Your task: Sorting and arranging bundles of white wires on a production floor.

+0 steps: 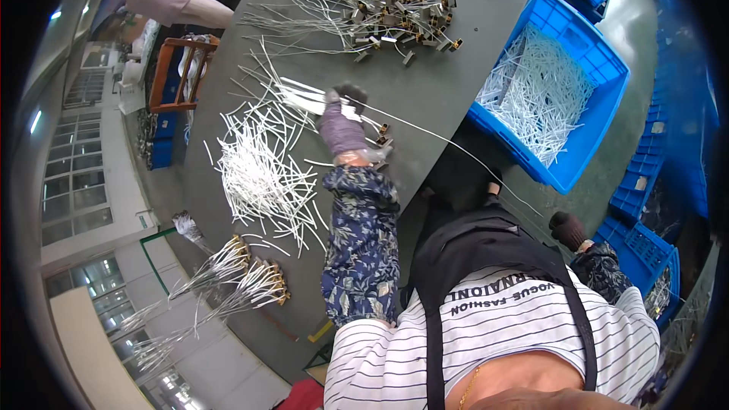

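Note:
My left hand [345, 121], in a purple-grey glove with dark fingertips, reaches over the grey table. Its fingers are closed around several white tubes [300, 96], whose ends stick out to the left. A long thin white wire [448, 140] runs from this hand past the table edge toward my right side. Small metal-and-brass end pieces [382, 135] lie beside the left wrist. My right hand [568, 229], in a dark glove, is low at my right with its fingers curled. The wire's visible end stops close to it; what the fingers hold, if anything, is hidden.
A loose heap of short white tubes [266, 175] lies on the grey table [433, 91]. Wires with metal end pieces [406, 23] are piled at the far side; more bundles [254, 281] lie near left. A blue crate [562, 175] of white tubes stands right. Another person [163, 0] is far left.

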`<act>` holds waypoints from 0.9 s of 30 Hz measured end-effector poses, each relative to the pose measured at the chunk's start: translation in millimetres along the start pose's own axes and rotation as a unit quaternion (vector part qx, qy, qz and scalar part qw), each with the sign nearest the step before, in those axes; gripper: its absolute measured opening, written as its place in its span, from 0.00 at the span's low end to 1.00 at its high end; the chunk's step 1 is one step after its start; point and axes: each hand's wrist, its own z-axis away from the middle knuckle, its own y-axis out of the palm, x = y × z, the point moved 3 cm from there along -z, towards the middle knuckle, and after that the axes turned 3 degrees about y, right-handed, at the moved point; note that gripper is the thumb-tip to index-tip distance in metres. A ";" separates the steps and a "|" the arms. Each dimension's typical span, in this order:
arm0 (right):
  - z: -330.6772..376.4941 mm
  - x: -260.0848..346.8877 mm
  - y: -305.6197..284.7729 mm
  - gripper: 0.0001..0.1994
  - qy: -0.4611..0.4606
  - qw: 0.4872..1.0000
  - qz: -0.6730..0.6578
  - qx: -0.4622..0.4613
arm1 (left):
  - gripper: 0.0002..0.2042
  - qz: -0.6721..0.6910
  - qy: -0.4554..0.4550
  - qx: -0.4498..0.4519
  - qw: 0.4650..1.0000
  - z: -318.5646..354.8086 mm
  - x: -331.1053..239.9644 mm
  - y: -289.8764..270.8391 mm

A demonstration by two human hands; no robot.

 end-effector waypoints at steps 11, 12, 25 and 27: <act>-5.7 30.7 -5.8 0.13 -0.085 0.995 -0.034 -0.048 | 0.11 -0.083 -0.117 -0.019 0.989 18.9 -11.8 6.3; 0.4 44.5 -6.9 0.13 -0.084 0.993 -0.069 -0.034 | 0.08 -0.165 -0.185 0.033 0.968 40.2 9.5 9.2; 2.7 298.7 12.0 0.29 -0.281 0.936 -0.199 0.077 | 0.10 -0.390 -0.033 0.067 0.918 54.9 -8.0 -19.9; 7.3 361.2 19.0 0.34 -0.327 0.919 -0.199 0.097 | 0.11 -0.395 -0.055 0.074 0.914 57.3 4.1 -15.3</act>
